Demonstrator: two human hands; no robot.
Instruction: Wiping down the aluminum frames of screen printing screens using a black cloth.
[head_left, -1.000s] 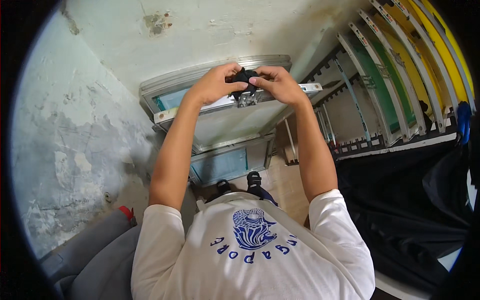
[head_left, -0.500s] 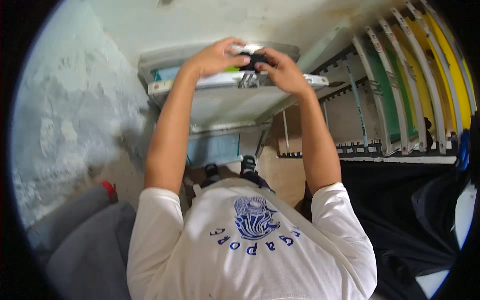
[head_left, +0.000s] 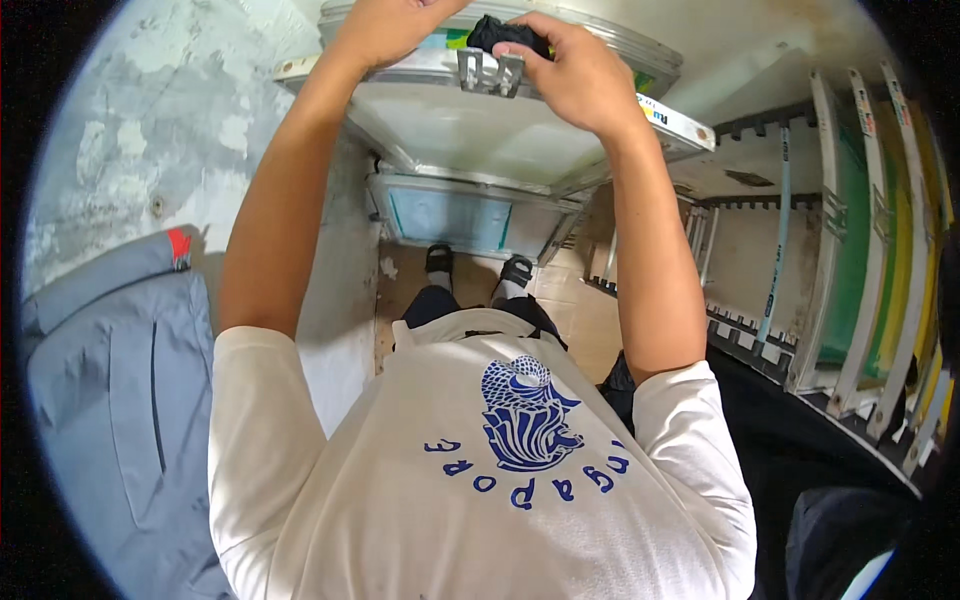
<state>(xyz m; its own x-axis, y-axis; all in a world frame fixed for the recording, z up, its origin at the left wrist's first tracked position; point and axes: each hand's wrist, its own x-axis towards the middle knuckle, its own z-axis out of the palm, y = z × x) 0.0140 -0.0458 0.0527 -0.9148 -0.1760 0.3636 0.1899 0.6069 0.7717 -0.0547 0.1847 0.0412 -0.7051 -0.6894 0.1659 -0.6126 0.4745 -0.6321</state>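
My right hand (head_left: 590,85) pinches a crumpled black cloth (head_left: 500,36) between thumb and fingers. The cloth bunches just above the near rail of a pale metal-framed screen (head_left: 410,72). A metal bracket with two prongs (head_left: 490,75) sits on that rail, directly below the cloth. My left hand (head_left: 385,30) is over the rail's left part, apart from the cloth. The picture's top edge cuts off most of its fingers, so I cannot tell its grip. Behind the cloth shows a strip of green and blue.
At right a rack holds several upright framed screens (head_left: 850,240) in green and yellow. Another framed panel with a blue sheet (head_left: 450,218) leans low by my feet. A grey garment (head_left: 120,380) is at left beside the patchy wall (head_left: 140,130). Black fabric (head_left: 840,530) lies lower right.
My left hand has moved away from the black cloth, leftward and up. My right hand still grips the cloth. The view has shifted, showing the frame higher.
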